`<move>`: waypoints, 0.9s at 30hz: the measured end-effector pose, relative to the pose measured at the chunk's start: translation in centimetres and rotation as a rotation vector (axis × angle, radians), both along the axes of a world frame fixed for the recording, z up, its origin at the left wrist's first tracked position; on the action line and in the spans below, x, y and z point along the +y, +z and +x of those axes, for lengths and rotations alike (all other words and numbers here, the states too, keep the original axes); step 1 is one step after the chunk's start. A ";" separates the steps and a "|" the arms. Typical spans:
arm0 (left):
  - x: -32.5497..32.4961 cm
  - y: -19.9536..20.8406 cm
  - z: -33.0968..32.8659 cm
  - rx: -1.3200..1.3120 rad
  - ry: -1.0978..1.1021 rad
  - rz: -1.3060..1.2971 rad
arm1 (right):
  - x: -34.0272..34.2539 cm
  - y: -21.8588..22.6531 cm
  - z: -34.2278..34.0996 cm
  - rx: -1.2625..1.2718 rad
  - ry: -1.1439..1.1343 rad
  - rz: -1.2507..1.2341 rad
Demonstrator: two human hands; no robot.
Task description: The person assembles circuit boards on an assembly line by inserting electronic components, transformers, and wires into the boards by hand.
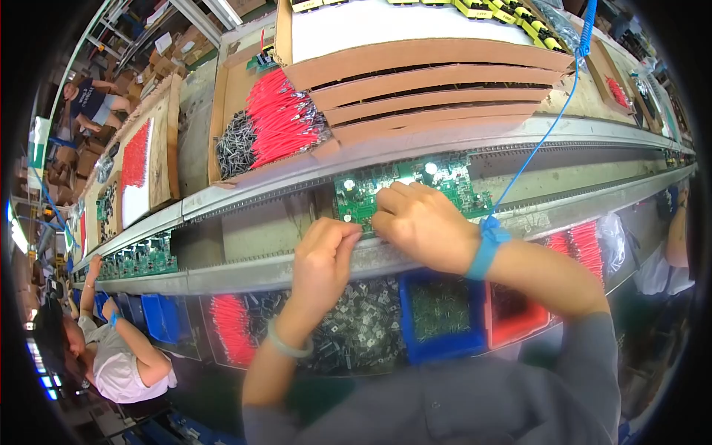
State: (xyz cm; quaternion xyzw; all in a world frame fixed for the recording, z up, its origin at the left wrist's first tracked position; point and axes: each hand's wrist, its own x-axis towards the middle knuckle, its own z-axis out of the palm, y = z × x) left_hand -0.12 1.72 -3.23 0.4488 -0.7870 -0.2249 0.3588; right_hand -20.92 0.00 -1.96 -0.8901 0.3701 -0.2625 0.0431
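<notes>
A green circuit board with small parts on it lies across the two rails of a conveyor in front of me. My left hand is at the board's near left edge, thumb and forefinger pinched together. Whatever they hold is too small to make out. Over the middle of the board my right hand is curled with its fingers closed, and the fingertips are partly hidden behind the hand. A blue wrist strap with a coiled blue cord circles my right wrist.
Beyond the rail stands a carton with red-sleeved leads and dark metal parts. Nearer me lie small metal parts, a blue bin and a red bin. A co-worker works at the left beside more boards.
</notes>
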 end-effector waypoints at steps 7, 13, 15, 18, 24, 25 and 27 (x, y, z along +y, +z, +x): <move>0.3 -0.4 -0.2 0.019 0.010 -0.023 | 0.2 -0.1 0.0 0.074 0.002 0.009; -0.4 -0.6 -0.2 0.020 0.022 -0.041 | -0.5 -0.6 0.0 0.052 0.007 0.002; -0.8 -0.6 -0.3 0.005 -0.021 -0.046 | -0.7 -0.6 -0.1 0.033 0.005 -0.030; -0.9 0.4 -0.3 -0.057 -0.056 -0.080 | -0.5 0.0 -0.2 -0.003 0.019 -0.038; -0.4 -1.4 0.6 -0.077 -0.088 -0.117 | -0.3 -1.3 0.0 0.061 0.032 -0.067; -0.2 -1.5 0.5 -0.107 -0.105 -0.073 | -0.2 -1.8 -0.3 0.078 0.008 -0.095; 0.2 -1.2 0.5 -0.109 -0.112 -0.132 | 1.0 0.4 -1.3 0.038 0.004 -0.049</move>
